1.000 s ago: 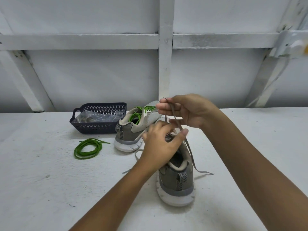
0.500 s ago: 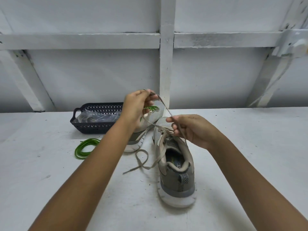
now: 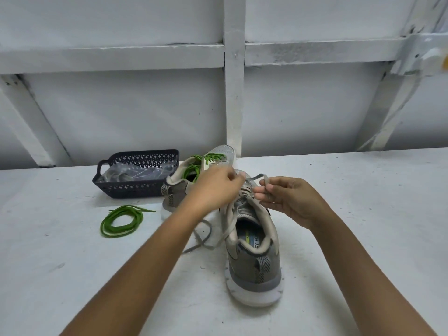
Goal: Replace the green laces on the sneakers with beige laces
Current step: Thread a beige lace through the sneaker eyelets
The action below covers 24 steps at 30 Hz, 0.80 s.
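Note:
A grey sneaker (image 3: 254, 260) stands heel toward me on the white table, threaded with a beige lace (image 3: 206, 241) whose loose end trails to its left. My left hand (image 3: 215, 187) hovers over the shoe's front eyelets, blurred, its fingers pinching the lace. My right hand (image 3: 286, 200) pinches a loop of the same lace just right of the tongue. Behind them the second sneaker (image 3: 184, 183) holds its green lace (image 3: 206, 160). A removed green lace (image 3: 121, 221) lies coiled on the table to the left.
A dark plastic basket (image 3: 135, 187) with a clear plastic bag inside stands at the back left, beside the second sneaker. A white wall with beams rises behind the table (image 3: 363, 214).
My left hand has come down from above the second sneaker to the near shoe's eyelets. My right hand shifted slightly right and now holds a raised loop of lace.

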### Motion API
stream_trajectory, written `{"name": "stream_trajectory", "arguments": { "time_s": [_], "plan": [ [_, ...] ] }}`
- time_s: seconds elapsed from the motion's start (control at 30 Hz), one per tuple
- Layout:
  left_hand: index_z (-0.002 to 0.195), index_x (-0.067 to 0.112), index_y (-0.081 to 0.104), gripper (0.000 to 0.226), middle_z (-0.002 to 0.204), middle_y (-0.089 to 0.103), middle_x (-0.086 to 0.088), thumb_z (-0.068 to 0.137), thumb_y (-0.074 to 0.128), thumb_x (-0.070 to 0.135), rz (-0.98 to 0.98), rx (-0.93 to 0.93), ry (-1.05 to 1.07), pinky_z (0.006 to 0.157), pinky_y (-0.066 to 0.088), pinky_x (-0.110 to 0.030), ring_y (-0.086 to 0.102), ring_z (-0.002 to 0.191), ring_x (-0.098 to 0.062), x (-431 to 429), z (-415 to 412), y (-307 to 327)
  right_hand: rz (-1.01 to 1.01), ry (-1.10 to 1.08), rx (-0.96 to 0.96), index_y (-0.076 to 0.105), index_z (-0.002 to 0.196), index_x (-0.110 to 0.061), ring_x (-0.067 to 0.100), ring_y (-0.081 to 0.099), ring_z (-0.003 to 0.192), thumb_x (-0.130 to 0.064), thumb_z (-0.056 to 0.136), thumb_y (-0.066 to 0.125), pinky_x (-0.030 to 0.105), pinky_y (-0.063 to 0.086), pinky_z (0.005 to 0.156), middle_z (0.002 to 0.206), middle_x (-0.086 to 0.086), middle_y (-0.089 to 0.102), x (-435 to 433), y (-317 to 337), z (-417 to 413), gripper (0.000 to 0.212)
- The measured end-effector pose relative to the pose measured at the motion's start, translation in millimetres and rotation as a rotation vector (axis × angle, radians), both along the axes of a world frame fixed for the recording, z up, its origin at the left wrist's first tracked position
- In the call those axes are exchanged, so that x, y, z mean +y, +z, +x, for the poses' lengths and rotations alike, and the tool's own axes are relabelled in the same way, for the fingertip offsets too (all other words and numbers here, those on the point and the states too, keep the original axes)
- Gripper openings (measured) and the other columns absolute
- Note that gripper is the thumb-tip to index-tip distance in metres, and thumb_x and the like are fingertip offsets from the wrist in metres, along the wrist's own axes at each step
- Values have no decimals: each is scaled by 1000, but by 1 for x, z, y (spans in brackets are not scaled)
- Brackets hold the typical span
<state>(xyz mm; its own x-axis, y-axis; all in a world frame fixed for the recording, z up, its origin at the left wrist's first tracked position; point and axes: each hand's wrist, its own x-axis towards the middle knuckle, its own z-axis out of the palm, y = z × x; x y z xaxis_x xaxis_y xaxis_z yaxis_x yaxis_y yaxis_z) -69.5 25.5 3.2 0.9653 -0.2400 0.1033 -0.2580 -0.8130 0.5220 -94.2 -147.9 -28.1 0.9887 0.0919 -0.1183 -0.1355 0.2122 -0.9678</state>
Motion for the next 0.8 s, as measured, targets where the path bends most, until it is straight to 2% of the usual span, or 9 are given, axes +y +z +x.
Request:
{"name": "stream_trajectory", "arguments": {
  "time_s": [0.07, 0.1, 0.23, 0.3, 0.37, 0.47, 0.57, 0.7, 0.8],
  "plan": [
    [81, 21, 63, 40, 108, 51, -8, 93, 42, 52, 104, 14, -7, 97, 32, -37, 38, 121, -28, -9, -11, -14, 15, -49, -25, 58, 91, -3, 12, 70, 68, 1, 96, 45, 24, 57, 70, 76, 5, 73, 4, -8, -1, 14],
    [91, 24, 65, 42, 122, 45, -5, 92, 39, 57, 178, 16, 4, 103, 26, -39, 27, 128, -24, -12, -15, -19, 18, -75, -37, 58, 91, -3, 12, 70, 68, 0, 95, 46, 24, 57, 72, 76, 5, 73, 6, -11, 0, 13],
    [102, 28, 66, 39, 137, 35, 0, 91, 41, 56, 113, 22, 3, 109, 21, -40, 18, 132, -20, -15, -21, -30, -14, -168, -80, 64, 88, -8, 17, 62, 78, -4, 93, 53, 27, 54, 76, 83, 6, 66, 16, -20, -1, 13],
    [105, 27, 67, 33, 136, 37, 1, 92, 45, 47, 8, 73, 4, 109, 19, -33, 20, 132, -21, -16, -19, -32, -35, -209, -82, 66, 87, -10, 20, 54, 77, -5, 92, 55, 31, 51, 76, 83, 11, 61, 20, -23, -1, 12],
    [103, 23, 68, 26, 134, 39, 2, 92, 49, 36, -128, 128, 10, 105, 19, -25, 23, 131, -19, -16, -17, -36, -49, -270, -78, 65, 85, -11, 19, 52, 69, -4, 91, 57, 26, 49, 67, 75, 11, 58, 23, -27, -1, 12],
    [89, 15, 71, 28, 111, 48, 6, 85, 50, 33, -325, 162, -3, 96, 22, -18, 36, 122, -10, -17, -19, -39, -36, -345, -68, 65, 82, -12, 15, 55, 63, -2, 90, 58, 18, 50, 59, 69, 5, 60, 24, -31, -2, 14],
    [64, 14, 62, 26, 82, 51, 12, 65, 44, 32, -497, 154, 0, 96, 35, -25, 49, 94, -5, -16, -19, -44, 10, -378, -70, 65, 81, -10, 14, 58, 63, 1, 88, 59, 18, 52, 61, 69, 5, 62, 24, -32, -4, 14],
    [65, 1, 66, 32, 89, 60, -2, 64, 46, 27, -594, 155, 28, 89, 43, -29, 56, 94, -14, -15, -17, -53, 43, -399, -101, 65, 82, -8, 10, 60, 61, 4, 87, 59, 17, 52, 61, 68, 3, 63, 28, -32, -4, 14],
    [60, -2, 58, 26, 82, 54, -5, 70, 50, 21, -643, 186, 4, 77, 42, -26, 53, 80, -7, -14, -16, -54, 10, -411, -130, 66, 81, -10, 8, 61, 61, 4, 86, 61, 15, 51, 60, 67, 1, 65, 31, -32, -5, 15]
  ]
}}
